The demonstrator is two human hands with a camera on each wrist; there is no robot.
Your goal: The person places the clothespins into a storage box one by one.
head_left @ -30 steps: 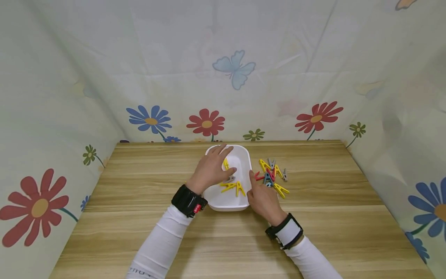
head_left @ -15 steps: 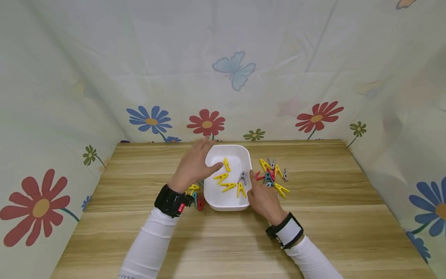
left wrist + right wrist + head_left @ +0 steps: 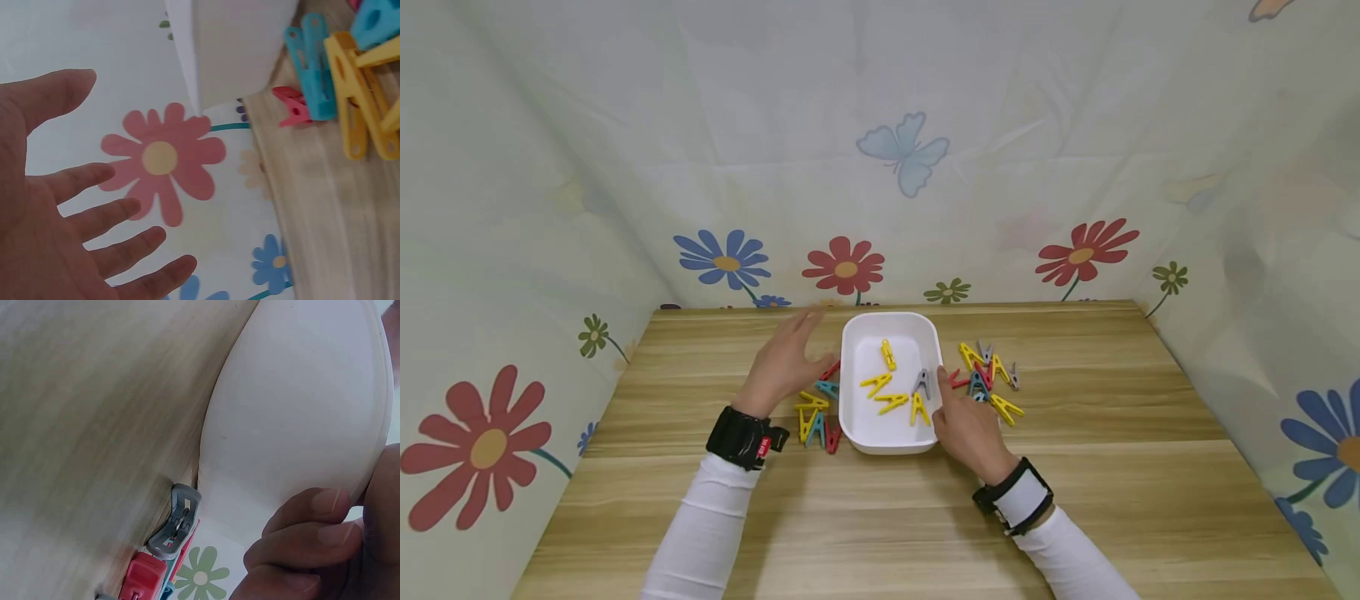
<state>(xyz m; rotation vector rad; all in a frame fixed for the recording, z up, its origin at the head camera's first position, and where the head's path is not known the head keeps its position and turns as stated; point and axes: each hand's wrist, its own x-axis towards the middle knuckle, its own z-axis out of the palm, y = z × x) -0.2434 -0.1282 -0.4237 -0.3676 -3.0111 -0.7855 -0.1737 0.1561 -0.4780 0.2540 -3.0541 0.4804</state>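
Observation:
A white plastic tray sits mid-table with several yellow clothespins and one grey clothespin inside. My right hand holds the tray's right side; in the right wrist view its curled fingers lie against the outer wall. Left of the tray, my left hand hovers with fingers spread and nothing in it; the left wrist view shows its bare palm. Beside it is a pile of red, blue and yellow clothespins, among them a blue clothespin and a red clothespin.
Right of the tray lies another pile of mixed clothespins, including a yellow clothespin and a grey clothespin. The wooden table meets a flower-printed curtain at the back and sides.
My left hand has moved left from above the tray to beside it, uncovering the clothespins inside and the left pile. The grey clothespin lies further right in the tray. My right hand has stayed put.

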